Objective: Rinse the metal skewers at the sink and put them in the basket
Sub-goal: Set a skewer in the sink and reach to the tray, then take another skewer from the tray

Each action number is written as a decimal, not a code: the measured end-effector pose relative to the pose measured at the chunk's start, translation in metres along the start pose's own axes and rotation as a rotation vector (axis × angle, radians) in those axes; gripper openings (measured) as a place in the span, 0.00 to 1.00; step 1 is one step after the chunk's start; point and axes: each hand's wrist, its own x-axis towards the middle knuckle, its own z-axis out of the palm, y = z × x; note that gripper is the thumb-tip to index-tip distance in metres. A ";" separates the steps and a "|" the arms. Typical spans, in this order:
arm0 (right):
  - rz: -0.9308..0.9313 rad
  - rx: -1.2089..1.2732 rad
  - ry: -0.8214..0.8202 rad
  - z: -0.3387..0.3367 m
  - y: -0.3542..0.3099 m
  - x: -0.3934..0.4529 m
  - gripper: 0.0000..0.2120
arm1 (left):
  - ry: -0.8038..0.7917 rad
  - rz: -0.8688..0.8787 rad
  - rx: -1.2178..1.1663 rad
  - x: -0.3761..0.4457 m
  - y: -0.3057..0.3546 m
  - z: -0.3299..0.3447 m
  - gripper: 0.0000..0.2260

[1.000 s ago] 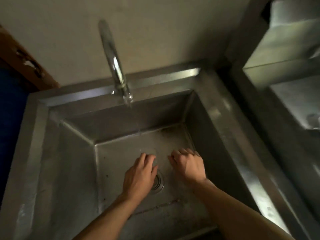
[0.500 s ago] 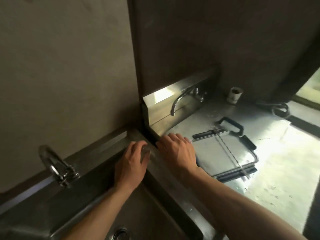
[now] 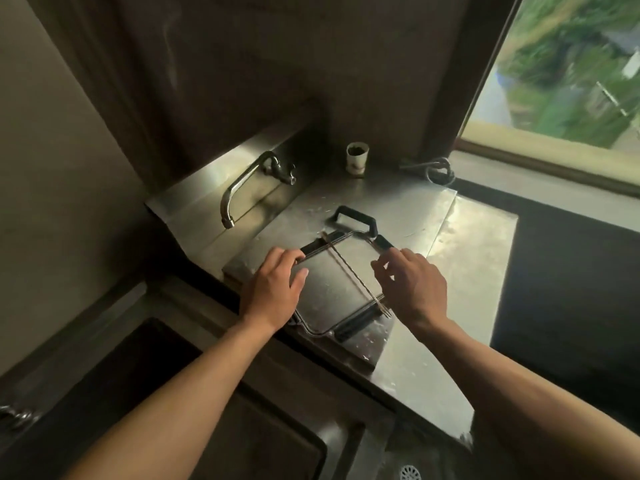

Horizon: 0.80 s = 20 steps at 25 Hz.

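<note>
A flat wire basket (image 3: 313, 332) with black grips lies on the steel counter to the right of the sink. Thin metal skewers (image 3: 349, 271) lie diagonally across it, from its far left corner to its near right grip. My left hand (image 3: 273, 289) is over the basket's left side, with its fingertips at the rim by a black grip. My right hand (image 3: 412, 285) hovers over the right side with its fingers spread, just right of the skewers. Neither hand holds a skewer.
A curved faucet (image 3: 242, 188) juts from the steel backsplash behind the basket. A small white cup (image 3: 357, 157) and a coiled cable (image 3: 438, 171) stand in the far corner. The dark sink bowl (image 3: 156, 393) is at lower left, a drain (image 3: 410, 472) at the bottom edge, and a window at right.
The view has swung right from the sink bowl to the counter. Both hands left the sink, passed over its rim and now reach the basket with the skewers.
</note>
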 end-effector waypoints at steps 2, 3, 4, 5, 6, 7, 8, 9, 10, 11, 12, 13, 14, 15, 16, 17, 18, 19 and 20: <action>0.026 0.000 -0.015 0.011 0.011 0.001 0.10 | -0.033 -0.032 -0.004 0.010 -0.004 0.015 0.10; 0.030 0.003 -0.026 0.018 0.013 0.003 0.10 | -0.052 -0.041 0.008 0.015 -0.007 0.022 0.10; 0.036 0.007 -0.039 0.024 0.015 0.006 0.10 | -0.070 -0.044 0.013 0.021 -0.010 0.029 0.11; 0.045 0.012 -0.057 0.033 0.018 0.010 0.10 | -0.090 -0.046 0.007 0.028 -0.014 0.038 0.11; 0.057 0.018 -0.084 0.041 0.019 0.013 0.11 | -0.117 -0.051 -0.003 0.036 -0.016 0.046 0.11; 0.063 0.021 -0.124 0.049 0.019 0.015 0.13 | -0.151 -0.063 -0.007 0.042 -0.019 0.054 0.12; 0.065 0.018 -0.177 0.057 0.019 0.018 0.15 | -0.196 -0.080 0.006 0.049 -0.020 0.062 0.14; 0.064 0.009 -0.229 0.065 0.021 0.020 0.16 | -0.248 -0.088 0.032 0.056 -0.021 0.071 0.15; 0.062 -0.003 -0.271 0.073 0.022 0.022 0.17 | -0.301 -0.078 0.071 0.063 -0.020 0.080 0.16; 0.060 -0.018 -0.299 0.081 0.024 0.024 0.16 | -0.349 -0.044 0.132 0.070 -0.020 0.090 0.17; 0.059 -0.032 -0.318 0.089 0.026 0.025 0.15 | -0.386 0.006 0.209 0.074 -0.020 0.100 0.17; 0.056 -0.040 -0.322 0.094 0.027 0.026 0.13 | -0.404 0.060 0.282 0.078 -0.019 0.105 0.17; 0.053 -0.042 -0.316 0.096 0.027 0.026 0.12 | -0.409 0.104 0.331 0.080 -0.019 0.110 0.17; 0.050 -0.041 -0.304 0.099 0.028 0.027 0.12 | -0.402 0.127 0.349 0.083 -0.020 0.114 0.16; 0.043 -0.044 -0.289 0.101 0.029 0.028 0.11 | -0.378 0.133 0.344 0.086 -0.020 0.118 0.15; 0.036 -0.046 -0.279 0.103 0.029 0.030 0.11 | -0.351 0.135 0.329 0.088 -0.021 0.120 0.13; 0.037 -0.043 -0.279 0.103 0.029 0.030 0.10 | -0.333 0.147 0.319 0.089 -0.022 0.122 0.11; 0.042 -0.034 -0.279 0.103 0.029 0.031 0.10 | -0.325 0.168 0.321 0.090 -0.022 0.123 0.10; 0.043 -0.026 -0.279 0.103 0.029 0.032 0.10 | -0.327 0.190 0.334 0.090 -0.022 0.123 0.08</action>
